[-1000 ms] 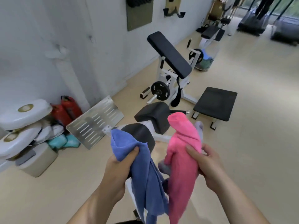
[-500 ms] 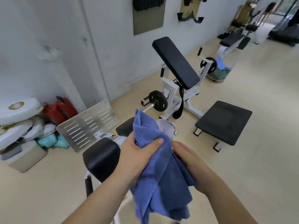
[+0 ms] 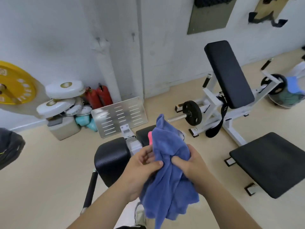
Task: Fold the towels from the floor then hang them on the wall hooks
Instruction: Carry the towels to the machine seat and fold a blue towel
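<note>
A crumpled blue towel (image 3: 168,156) hangs between both my hands in front of me. My left hand (image 3: 142,164) grips its left side with the thumb across the cloth. My right hand (image 3: 188,161) clutches its right side with fingers dug into the fabric. A sliver of a pink towel (image 3: 150,138) pokes out behind the blue one's left edge; who holds it I cannot tell. Two small wall hooks (image 3: 133,35) sit on the white wall ahead, and a white towel (image 3: 105,66) hangs from the left one.
A black padded machine seat (image 3: 112,159) stands right below my hands. An incline bench (image 3: 229,75) and a flat black pad (image 3: 270,162) stand to the right. White weight plates (image 3: 64,90), red extinguishers (image 3: 99,96) and a metal footplate (image 3: 118,116) lie along the wall.
The pink towel, held apart in my right hand a second ago, is now bunched behind the blue one. Both hands have come together on the blue towel. My view turned left toward the wall.
</note>
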Action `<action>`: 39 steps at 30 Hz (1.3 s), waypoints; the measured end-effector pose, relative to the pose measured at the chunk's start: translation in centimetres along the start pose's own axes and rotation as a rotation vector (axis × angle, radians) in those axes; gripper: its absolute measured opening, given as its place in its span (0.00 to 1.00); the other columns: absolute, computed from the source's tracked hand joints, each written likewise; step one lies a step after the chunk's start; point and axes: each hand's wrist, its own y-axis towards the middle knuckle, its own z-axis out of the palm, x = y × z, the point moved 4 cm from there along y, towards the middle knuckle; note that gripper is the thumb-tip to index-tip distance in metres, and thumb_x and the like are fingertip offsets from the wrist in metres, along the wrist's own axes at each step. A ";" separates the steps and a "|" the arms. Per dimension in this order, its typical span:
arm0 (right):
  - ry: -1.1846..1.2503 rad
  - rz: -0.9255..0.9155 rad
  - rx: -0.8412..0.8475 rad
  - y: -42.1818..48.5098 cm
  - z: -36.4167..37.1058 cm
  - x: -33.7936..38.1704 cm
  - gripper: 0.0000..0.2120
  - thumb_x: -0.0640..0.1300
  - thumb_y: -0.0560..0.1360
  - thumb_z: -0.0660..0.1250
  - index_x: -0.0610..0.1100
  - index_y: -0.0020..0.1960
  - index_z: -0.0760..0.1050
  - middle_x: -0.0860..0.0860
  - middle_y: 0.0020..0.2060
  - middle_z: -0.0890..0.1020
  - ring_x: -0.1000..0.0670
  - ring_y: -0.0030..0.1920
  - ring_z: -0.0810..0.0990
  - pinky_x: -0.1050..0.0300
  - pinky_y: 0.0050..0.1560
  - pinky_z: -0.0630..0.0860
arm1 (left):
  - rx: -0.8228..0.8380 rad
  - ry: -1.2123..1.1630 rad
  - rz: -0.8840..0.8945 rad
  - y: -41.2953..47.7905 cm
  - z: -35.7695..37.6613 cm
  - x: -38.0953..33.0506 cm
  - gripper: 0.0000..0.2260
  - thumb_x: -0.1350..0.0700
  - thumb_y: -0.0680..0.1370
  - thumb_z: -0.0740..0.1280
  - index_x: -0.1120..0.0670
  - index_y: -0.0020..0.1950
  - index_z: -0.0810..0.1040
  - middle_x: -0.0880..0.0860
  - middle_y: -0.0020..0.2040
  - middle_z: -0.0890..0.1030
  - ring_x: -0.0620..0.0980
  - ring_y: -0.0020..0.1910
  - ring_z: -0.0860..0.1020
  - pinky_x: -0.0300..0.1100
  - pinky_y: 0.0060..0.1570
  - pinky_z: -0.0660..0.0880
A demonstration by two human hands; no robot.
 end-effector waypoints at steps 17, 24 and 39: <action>-0.350 0.184 0.248 26.4 2.6 5.5 0.17 0.50 0.76 0.75 0.48 0.59 0.72 0.51 0.54 0.82 0.56 0.51 0.81 0.58 0.49 0.80 | -0.287 0.111 -0.224 22.7 -4.4 -2.9 0.06 0.49 0.85 0.63 0.40 0.58 0.77 0.40 0.48 0.82 0.40 0.47 0.81 0.31 0.38 0.78; -0.853 0.047 0.304 30.5 3.1 -1.9 0.39 0.68 0.68 0.70 0.59 0.76 0.64 0.46 0.65 0.75 0.42 0.65 0.75 0.50 0.63 0.75 | -0.444 0.621 -0.219 24.0 -5.2 4.7 0.31 0.46 0.74 0.72 0.43 0.75 0.66 0.48 0.74 0.69 0.48 0.71 0.72 0.49 0.68 0.75; -1.047 -0.472 0.324 28.4 2.0 -1.2 0.31 0.60 0.72 0.59 0.48 0.71 0.74 0.47 0.72 0.71 0.41 0.74 0.67 0.42 0.71 0.70 | -0.593 0.720 -0.115 24.3 -6.0 3.1 0.04 0.52 0.79 0.66 0.47 0.44 0.76 0.49 0.41 0.81 0.53 0.44 0.78 0.48 0.44 0.76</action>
